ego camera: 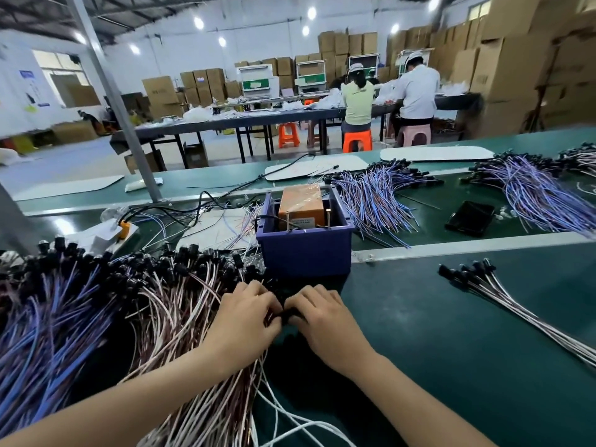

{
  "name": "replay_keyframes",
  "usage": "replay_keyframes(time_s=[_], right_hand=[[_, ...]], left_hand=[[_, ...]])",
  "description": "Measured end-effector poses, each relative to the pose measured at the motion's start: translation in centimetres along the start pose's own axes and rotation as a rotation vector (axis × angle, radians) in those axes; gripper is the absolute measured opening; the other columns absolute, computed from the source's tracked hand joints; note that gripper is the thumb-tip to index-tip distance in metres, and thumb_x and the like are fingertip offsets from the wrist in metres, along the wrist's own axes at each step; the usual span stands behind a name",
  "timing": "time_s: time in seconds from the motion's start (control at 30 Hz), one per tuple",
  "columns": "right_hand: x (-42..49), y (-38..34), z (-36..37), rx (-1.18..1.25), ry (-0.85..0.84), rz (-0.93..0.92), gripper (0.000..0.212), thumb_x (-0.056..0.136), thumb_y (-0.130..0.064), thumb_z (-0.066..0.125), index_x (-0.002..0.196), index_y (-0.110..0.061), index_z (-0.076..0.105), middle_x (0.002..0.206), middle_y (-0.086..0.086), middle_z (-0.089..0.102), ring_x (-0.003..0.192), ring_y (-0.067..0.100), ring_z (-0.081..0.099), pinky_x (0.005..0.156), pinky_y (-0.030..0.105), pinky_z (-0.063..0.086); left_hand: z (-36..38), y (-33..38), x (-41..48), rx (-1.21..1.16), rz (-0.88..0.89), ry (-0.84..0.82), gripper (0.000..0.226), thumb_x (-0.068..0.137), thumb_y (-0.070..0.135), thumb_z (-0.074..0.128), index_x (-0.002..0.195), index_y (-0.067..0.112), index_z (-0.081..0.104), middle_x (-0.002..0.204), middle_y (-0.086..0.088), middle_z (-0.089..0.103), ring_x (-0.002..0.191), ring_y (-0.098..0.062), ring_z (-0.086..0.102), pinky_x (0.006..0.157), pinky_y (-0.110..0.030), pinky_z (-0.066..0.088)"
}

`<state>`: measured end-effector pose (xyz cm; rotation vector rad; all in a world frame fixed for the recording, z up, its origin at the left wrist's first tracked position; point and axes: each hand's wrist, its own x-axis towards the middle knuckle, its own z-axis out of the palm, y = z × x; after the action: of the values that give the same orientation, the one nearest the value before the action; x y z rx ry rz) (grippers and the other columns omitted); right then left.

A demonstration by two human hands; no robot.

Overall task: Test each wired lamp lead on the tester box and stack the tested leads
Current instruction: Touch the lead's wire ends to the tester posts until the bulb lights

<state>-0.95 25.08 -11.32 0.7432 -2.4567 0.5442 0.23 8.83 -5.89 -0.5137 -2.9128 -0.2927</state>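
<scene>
Hands meet just in front of the blue bin [304,250], which serves as the landmark on the green table [451,343]. The left hand [246,321] and the right hand [317,317] are knuckles-up, fingers curled inward toward each other over small black lamp sockets [287,312] at the near foot of the bin. The fingertips are hidden against the dark parts, so whether either hand actually pinches a socket cannot be told.

Inside the bin stands the tester box [301,204], orange, wrapped in clear film, with a pale label on its near face and two upright screws [328,217] beside it; a black cable enters the bin from its left.

Left of the bin lies the big pile of untested leads [129,301]: black cylindrical sockets bunched at the far end, thin paired wires trailing toward the camera, pink-and-white ones nearest the bin and blue-purple ones farther left.

Right of the bin, well apart on the bare green surface, a small fan of tested leads [503,291] lies with black sockets pointing left and pale wires running off right.

Behind the bin and to its right, more bundles of blue-purple leads [380,198] are spread, and a black phone [469,218] lies flat.
</scene>
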Motion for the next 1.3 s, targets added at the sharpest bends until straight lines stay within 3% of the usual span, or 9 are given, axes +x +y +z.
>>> replay_keyframes(time_s=[0.07, 0.17, 0.27, 0.57, 0.63, 0.77, 1.0, 1.2, 1.3], right_hand=[[-0.1, 0.5, -0.9, -0.077, 0.179, 0.022, 0.013, 0.084, -0.021, 0.061, 0.095, -0.015, 0.065, 0.089, 0.0, 0.062, 0.081, 0.022, 0.058, 0.074, 0.03, 0.037], [-0.3, 3.0, -3.1, -0.09, 0.413, 0.236, 0.012, 0.086, -0.014, 0.059, 0.094, -0.009, 0.065, 0.091, 0.007, 0.063, 0.086, 0.026, 0.055, 0.077, 0.035, 0.037], [-1.3, 6.8, -5.3, -0.164, 0.424, 0.483, 0.012, 0.088, -0.005, 0.062, 0.099, -0.002, 0.063, 0.097, 0.016, 0.062, 0.092, 0.037, 0.054, 0.079, 0.046, 0.042], [-5.0, 11.6, -8.2, -0.537, -0.078, 0.745, 0.024, 0.093, -0.028, 0.053, 0.112, -0.016, 0.062, 0.117, 0.005, 0.058, 0.116, 0.027, 0.042, 0.09, 0.038, 0.034], [-4.8, 10.9, -8.2, -0.507, -0.172, 0.705, 0.029, 0.091, -0.027, 0.051, 0.119, -0.021, 0.059, 0.125, 0.001, 0.051, 0.123, 0.022, 0.038, 0.097, 0.034, 0.033], [-3.6, 7.5, -7.1, 0.026, -0.127, 0.46, 0.044, 0.085, -0.007, 0.056, 0.127, -0.019, 0.055, 0.125, 0.002, 0.052, 0.113, 0.021, 0.052, 0.099, 0.027, 0.036], [-3.2, 5.2, -5.8, 0.064, 0.017, 0.178, 0.021, 0.081, -0.006, 0.071, 0.099, -0.011, 0.064, 0.104, 0.002, 0.056, 0.096, 0.02, 0.058, 0.09, 0.034, 0.048], [-3.0, 3.7, -3.4, 0.074, -0.281, 0.067, 0.037, 0.094, -0.032, 0.056, 0.131, -0.028, 0.056, 0.116, -0.007, 0.054, 0.108, 0.01, 0.046, 0.097, 0.02, 0.034], [-2.0, 3.2, -3.0, 0.118, -0.283, 0.09, 0.021, 0.093, -0.032, 0.058, 0.11, -0.025, 0.067, 0.107, -0.007, 0.056, 0.104, 0.012, 0.047, 0.091, 0.022, 0.035]], left_hand=[[-0.9, 0.8, 0.1, -0.325, -0.046, -0.069, 0.007, 0.092, 0.019, 0.057, 0.093, 0.021, 0.063, 0.084, 0.007, 0.068, 0.081, -0.01, 0.061, 0.075, -0.017, 0.043], [-1.9, 2.1, -0.4, -0.8, -0.169, -0.256, 0.017, 0.099, 0.011, 0.047, 0.098, 0.012, 0.065, 0.058, 0.003, 0.065, 0.044, -0.009, 0.052, 0.05, -0.019, 0.044], [-3.4, 2.1, -0.9, -0.977, -0.214, -0.339, 0.025, 0.101, 0.015, 0.045, 0.098, 0.013, 0.069, 0.052, 0.004, 0.058, 0.038, -0.005, 0.037, 0.041, -0.016, 0.033], [-10.5, 0.3, 1.1, -0.589, -0.086, -0.583, 0.02, 0.093, 0.029, 0.057, 0.086, 0.022, 0.075, 0.056, 0.005, 0.059, 0.046, -0.008, 0.038, 0.044, -0.017, 0.029], [-11.2, -0.1, 2.0, -0.527, -0.039, -0.524, 0.021, 0.093, 0.029, 0.058, 0.082, 0.023, 0.075, 0.053, 0.006, 0.058, 0.042, -0.006, 0.037, 0.043, -0.015, 0.029], [-10.5, -0.1, 3.2, -0.391, -0.019, -0.477, 0.016, 0.094, 0.029, 0.058, 0.092, 0.026, 0.074, 0.056, 0.008, 0.066, 0.041, -0.004, 0.039, 0.044, -0.013, 0.032], [-10.2, -1.9, 3.1, -1.01, -0.289, -0.518, 0.028, 0.1, 0.008, 0.042, 0.114, 0.012, 0.066, 0.092, -0.021, 0.072, 0.045, -0.012, 0.054, 0.042, -0.019, 0.045], [-9.0, -2.3, 3.6, -1.42, -0.312, -0.556, 0.043, 0.088, 0.02, 0.037, 0.118, 0.005, 0.063, 0.117, -0.011, 0.068, 0.076, -0.02, 0.07, 0.06, -0.026, 0.057], [-8.4, -2.5, 3.5, -1.561, -0.224, -0.468, 0.046, 0.086, 0.012, 0.033, 0.124, 0.009, 0.06, 0.125, -0.008, 0.065, 0.092, -0.021, 0.069, 0.074, -0.032, 0.059]])
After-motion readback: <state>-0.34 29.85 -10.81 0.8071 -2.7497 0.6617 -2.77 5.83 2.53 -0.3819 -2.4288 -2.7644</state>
